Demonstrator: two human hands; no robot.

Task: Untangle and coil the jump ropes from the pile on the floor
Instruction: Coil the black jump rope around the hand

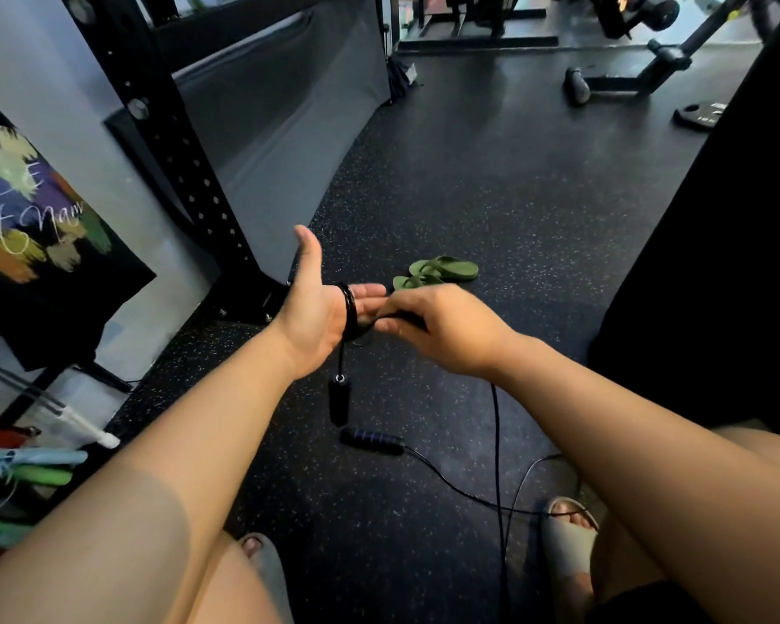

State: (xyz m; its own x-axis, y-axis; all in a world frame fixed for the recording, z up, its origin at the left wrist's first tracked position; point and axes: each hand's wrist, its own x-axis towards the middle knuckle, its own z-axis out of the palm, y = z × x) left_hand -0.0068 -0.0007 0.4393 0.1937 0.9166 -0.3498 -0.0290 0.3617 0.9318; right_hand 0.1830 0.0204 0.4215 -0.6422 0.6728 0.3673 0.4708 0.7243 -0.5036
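Closest in, the left forearm (163, 443) reached up and out, and at its end the left hand (316, 317) stood flat and released, thumb up, fingers straight, serving as the spool. Round that palm, at the root of the fingers, sat the loops (350, 308) of the black rope (495, 425), a few turns packed close. Straight below that hand hung the dangling handle (338, 400), clear of the floor (424, 182). There was the first worry: with nothing clenched over the turns, that hanging weight could drag them off the fingertips if the palm tipped forward.

Below the dangling handle, down on the floor, lay a striped handle (372, 441), its thin cord (451, 485) trailing off to the right.

Just right of the loops, the right hand (442, 328) was the working grip, fingers pinched on the black rope where it left the coil. From under that wrist the rope dropped straight to the floor and crossed the thin cord down there; merely crossed or actually knotted, I could not tell. A hard pull on the next turn might bring the cord up with it.

Farther right, the thin cord appeared to run across the right sandal (568, 529), so a snag on the foot looked possible too.
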